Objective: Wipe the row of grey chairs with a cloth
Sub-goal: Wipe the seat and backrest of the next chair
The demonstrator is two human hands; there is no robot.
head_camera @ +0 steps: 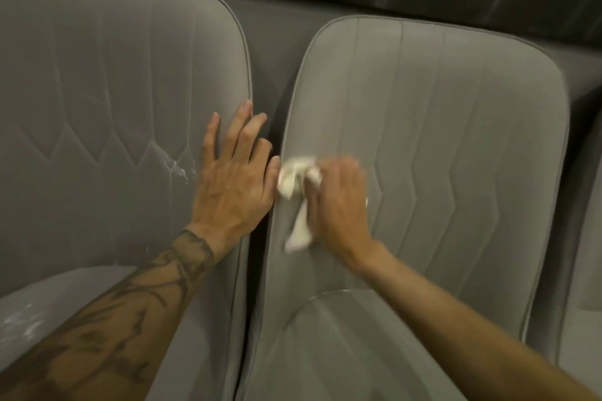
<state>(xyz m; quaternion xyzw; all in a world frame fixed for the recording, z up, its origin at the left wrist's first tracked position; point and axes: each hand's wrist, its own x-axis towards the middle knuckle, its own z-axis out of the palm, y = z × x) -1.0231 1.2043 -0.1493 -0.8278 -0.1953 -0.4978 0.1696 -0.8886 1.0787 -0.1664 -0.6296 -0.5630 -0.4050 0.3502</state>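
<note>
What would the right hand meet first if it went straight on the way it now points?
Probably the left hand. The right hand, gripping the cloth on the right chair, points up-left toward it; the cloth looks close to touching it, though blur hides any gap.

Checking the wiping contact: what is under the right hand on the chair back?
A crumpled white cloth lies under the right hand, against the right chair's backrest; its ends stick out left and below. The part beneath the palm is covered.
</note>
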